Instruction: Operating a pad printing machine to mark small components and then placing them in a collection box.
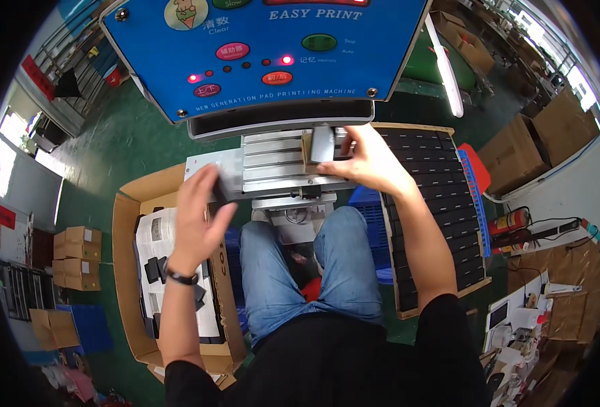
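A grey-topped rectangular piece (323, 144) lies in a small tan fixture (307, 149) on the slotted metal bed (273, 163) of a pad printing machine. My right hand (368, 166) is at its right side, fingers apart and curved, the thumb tip at the piece's lower edge. A gap shows between the index finger and the piece. Slightly smeared by motion, my left hand (202, 224) is over the bed's left end, above the cardboard box. Between its fingers and thumb is a black flat piece (219, 190), partly hidden by the fingers.
The machine's blue control panel (259, 57) overhangs the bed. On the left, an open cardboard box (127, 271) holds newspaper (156, 237) and loose black pieces. A wood-edged tray (398, 298) with rows of black pieces lies at the right, over blue crates (374, 230).
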`<state>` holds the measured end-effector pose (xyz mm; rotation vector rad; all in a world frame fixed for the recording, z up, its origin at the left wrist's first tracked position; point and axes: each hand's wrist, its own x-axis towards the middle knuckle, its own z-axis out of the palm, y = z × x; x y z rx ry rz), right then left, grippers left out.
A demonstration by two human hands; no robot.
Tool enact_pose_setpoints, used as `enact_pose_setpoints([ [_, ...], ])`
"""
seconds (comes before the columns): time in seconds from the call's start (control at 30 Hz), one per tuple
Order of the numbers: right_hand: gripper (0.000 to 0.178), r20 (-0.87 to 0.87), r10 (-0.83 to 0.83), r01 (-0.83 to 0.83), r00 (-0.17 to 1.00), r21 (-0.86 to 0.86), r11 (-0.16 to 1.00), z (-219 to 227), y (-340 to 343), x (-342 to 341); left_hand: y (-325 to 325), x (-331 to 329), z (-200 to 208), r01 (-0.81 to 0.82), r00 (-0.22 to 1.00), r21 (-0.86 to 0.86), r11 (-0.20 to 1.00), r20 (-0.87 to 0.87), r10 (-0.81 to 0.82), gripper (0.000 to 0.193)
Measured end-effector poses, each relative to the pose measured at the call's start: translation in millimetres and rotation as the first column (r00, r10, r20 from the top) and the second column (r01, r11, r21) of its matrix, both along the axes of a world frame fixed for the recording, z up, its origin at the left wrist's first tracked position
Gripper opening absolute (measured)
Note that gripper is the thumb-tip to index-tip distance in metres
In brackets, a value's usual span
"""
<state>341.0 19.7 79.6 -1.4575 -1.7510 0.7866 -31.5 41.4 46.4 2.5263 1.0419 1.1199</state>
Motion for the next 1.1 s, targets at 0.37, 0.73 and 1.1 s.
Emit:
enact_pose_setpoints([
  [0.37, 0.07, -0.151, -0.698, 0.698, 0.7, -0.063, 0.714, -109.6, -251.1, 83.9, 47.8, 143.7, -12.4, 0.283, 0.896, -0.048, 0.958, -0.342, -0.282, 0.069],
  [0.73, 0.072, 0.575, -0.794, 0.88, 0.196, 0.255, 0.402, -164.7, -321.8, 99.2, -14.4, 77.1, -24.6, 0.419, 0.901, 0.039, 0.907, -0.142, -0.41, 0.06],
  [1.1, 0.068, 0.58, -0.789, 0.742, 0.203, 0.434, 0.51, -185.4, -285.1, 73.1, -10.8, -170.2, -139.5, -0.444, 0.878, -0.304, 0.843, -0.335, 0.342, 0.06],
])
